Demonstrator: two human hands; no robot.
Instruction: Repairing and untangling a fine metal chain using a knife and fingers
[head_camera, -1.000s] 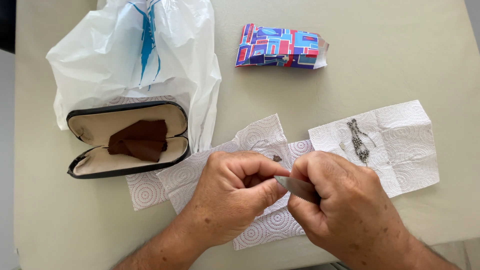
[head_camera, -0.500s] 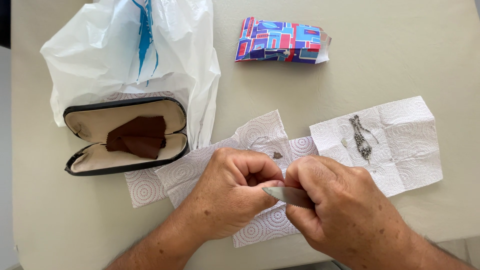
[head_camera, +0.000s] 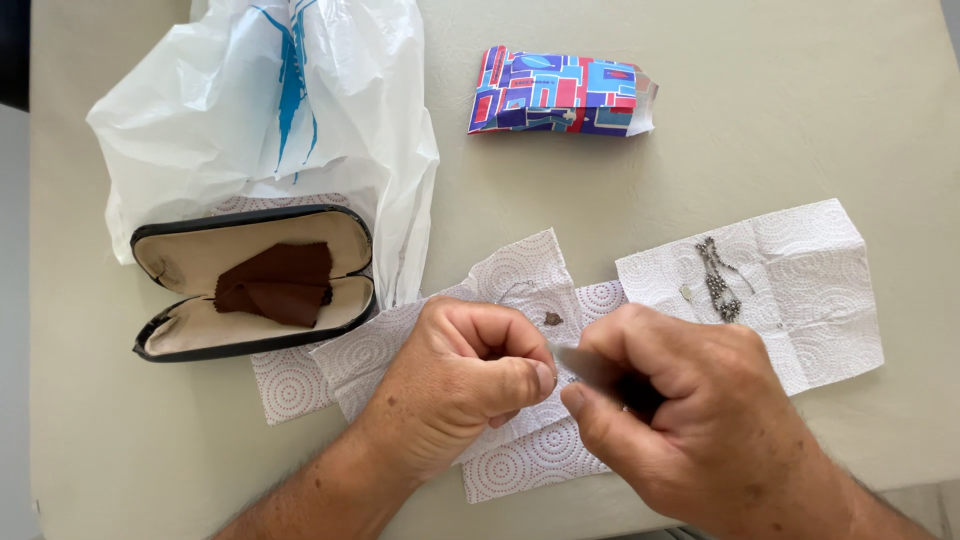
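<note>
My right hand (head_camera: 690, 410) is closed around a slim grey metal tool (head_camera: 590, 368), thumb and fingers pinching its shaft so the tip points left toward my other hand. My left hand (head_camera: 465, 375) is curled into a loose fist, thumb pressed against the forefinger as though pinching something very small; I cannot tell what, if anything, sits between those fingertips. The tool's tip meets the left thumb area, so both hands touch or nearly touch just above a patterned paper towel (head_camera: 520, 280) spread on the beige table (head_camera: 780, 130). A tiny dark piece (head_camera: 551, 319) lies on that towel just beyond my knuckles. To the right, on a second paper towel (head_camera: 810, 270), rests a small silvery chain-like item (head_camera: 717, 280). To the left, an open black glasses case (head_camera: 250, 280) holds a brown cloth (head_camera: 275, 283), and a white plastic bag (head_camera: 270, 100) lies partly behind it. A colourful small packet (head_camera: 560, 92) lies well apart at the far side of the table.
</note>
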